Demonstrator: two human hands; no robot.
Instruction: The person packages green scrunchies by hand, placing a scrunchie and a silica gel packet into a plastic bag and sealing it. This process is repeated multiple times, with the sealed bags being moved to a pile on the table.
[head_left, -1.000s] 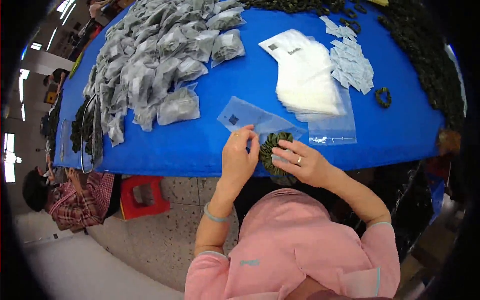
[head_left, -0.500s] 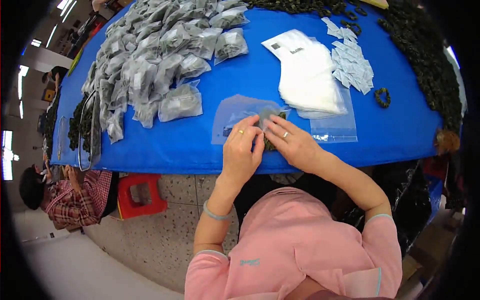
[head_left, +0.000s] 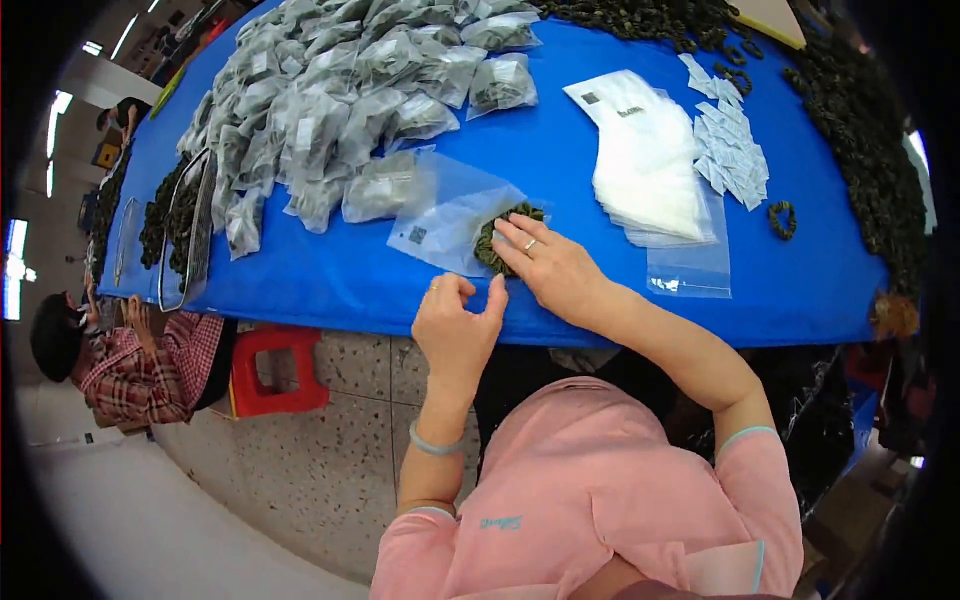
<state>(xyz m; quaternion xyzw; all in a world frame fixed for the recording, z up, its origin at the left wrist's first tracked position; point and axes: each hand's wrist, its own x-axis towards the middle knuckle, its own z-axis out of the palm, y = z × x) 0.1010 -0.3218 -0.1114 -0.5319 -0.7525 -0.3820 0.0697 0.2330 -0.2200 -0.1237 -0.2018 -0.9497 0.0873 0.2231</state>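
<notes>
A dark green scrunchie [head_left: 487, 250] lies near the table's front edge, against the open end of a clear plastic bag [head_left: 440, 215]. My right hand [head_left: 555, 268] grips the scrunchie from above, fingers over its right side and thumb hidden. A small pale slip shows by those fingertips. Just below the bag is my left hand [head_left: 455, 322], its fingers curled and the thumb held apart, with nothing visible between them. Touching the bag's far left end is a filled bag [head_left: 385, 188].
Many filled bags [head_left: 330, 120] are heaped at back left. To the right lie a stack of flat bags [head_left: 645, 160], paper slips [head_left: 730, 150] and a loose scrunchie [head_left: 782, 220]. More scrunchies [head_left: 860, 150] line the right edge. A person [head_left: 140, 370] sits near a red stool [head_left: 280, 370].
My left hand has come off the bag and moved down and left. The bag now extends further left, and more of the scrunchie shows under my right hand. The view has shifted slightly.
</notes>
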